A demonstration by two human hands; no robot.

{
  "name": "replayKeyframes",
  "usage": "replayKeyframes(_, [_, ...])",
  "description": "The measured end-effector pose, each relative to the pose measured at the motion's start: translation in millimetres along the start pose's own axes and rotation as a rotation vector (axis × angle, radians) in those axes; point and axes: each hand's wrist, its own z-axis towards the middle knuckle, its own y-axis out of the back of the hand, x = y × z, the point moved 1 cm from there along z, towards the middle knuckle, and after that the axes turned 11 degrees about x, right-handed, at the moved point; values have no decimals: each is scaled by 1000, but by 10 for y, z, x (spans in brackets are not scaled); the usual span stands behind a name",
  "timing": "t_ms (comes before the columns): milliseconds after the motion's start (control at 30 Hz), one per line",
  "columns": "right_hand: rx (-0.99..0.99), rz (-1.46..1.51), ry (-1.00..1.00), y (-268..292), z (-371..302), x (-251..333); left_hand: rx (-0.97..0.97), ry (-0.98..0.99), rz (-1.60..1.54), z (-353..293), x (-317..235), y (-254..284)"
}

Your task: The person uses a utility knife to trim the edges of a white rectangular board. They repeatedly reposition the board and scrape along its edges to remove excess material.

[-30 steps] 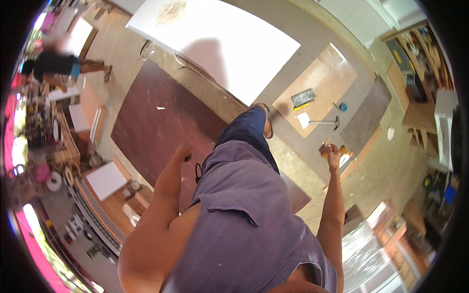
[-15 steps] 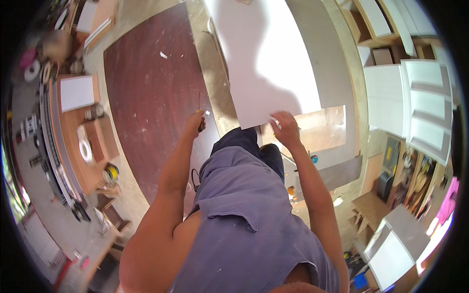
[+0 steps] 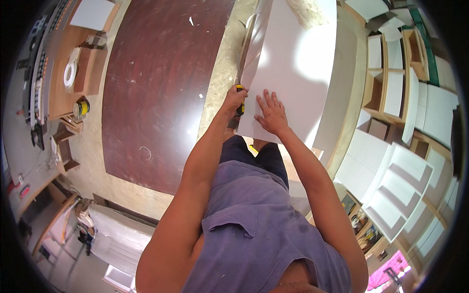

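A white panel (image 3: 293, 68) lies in front of me, its near end by my legs. My right hand (image 3: 272, 115) rests flat on its surface, fingers spread. At the panel's left edge, my left hand (image 3: 233, 101) is closed round the handle of a yellow-and-black-handled tool (image 3: 240, 103). The tool's front end points away from me along that edge; its exact kind cannot be made out. A thin pale strip (image 3: 243, 23) curls out beside the panel's left edge farther off.
A large dark red board (image 3: 161, 93) covers the floor at left. White cabinet units (image 3: 395, 190) and open wooden boxes (image 3: 373, 93) stand at right. A yellow-and-black tape roll (image 3: 81, 108) and a white coil (image 3: 70, 73) sit at far left.
My left hand has moved from over the red board to the panel's left edge, carrying the tool. My right hand has gone from the panel's near end to lying flat on it.
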Motion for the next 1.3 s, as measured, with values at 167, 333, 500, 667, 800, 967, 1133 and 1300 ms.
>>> replayKeyframes(167, [72, -44, 61, 80, -8, -93, -52, -73, 173, -53, 59, -55])
replayKeyframes(333, [89, -92, 138, 132, -23, -203, -186, -87, 144, -188, 171, -169])
replayKeyframes(500, [98, -96, 152, 195, -37, -216, -151, -8, 218, -170, 87, -164])
replayKeyframes(667, [68, -23, 219, 232, 73, -254, -424, -86, 785, -134, 244, -91])
replayKeyframes(800, [36, 191, 304, 305, 471, -719, -259, 91, 484, -408, -114, -259])
replayKeyframes(967, [-119, -55, 431, 1349, 1260, -572, -50, 166, -33, -306, -372, -436])
replayKeyframes(1133, [165, -472, 573, 1678, 1860, -516, -194, -103, 181, 30, -193, -553])
replayKeyframes(1300, [354, -526, 601, 1755, 2150, -451, -243, -108, 137, 94, -285, -564])
